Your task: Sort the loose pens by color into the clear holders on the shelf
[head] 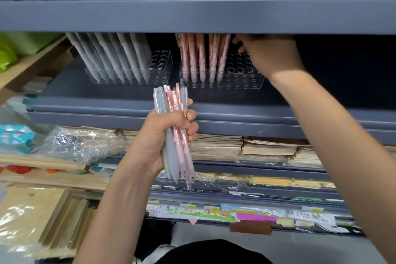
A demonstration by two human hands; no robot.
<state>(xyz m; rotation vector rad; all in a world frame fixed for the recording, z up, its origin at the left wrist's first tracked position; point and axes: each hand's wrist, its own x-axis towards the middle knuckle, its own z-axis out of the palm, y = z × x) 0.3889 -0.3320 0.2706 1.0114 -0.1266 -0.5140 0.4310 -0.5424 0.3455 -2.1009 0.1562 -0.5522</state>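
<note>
Several pens point(175, 133) upright, tips pointing down.

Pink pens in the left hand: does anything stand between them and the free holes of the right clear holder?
Yes. The right hand hangs over the right holder's free holes, and the upper shelf's edge sits low above them. Otherwise the pink pens' way looks open.

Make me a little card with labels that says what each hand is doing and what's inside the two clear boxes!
left hand: grips a bunch of loose pens, grey and pink mixed
right hand: up by the tops of the pink pens; its grip is hidden
left holder: grey pens, free holes on its right
right holder: pink pens, free holes on its right
place: grey shelf
</note>
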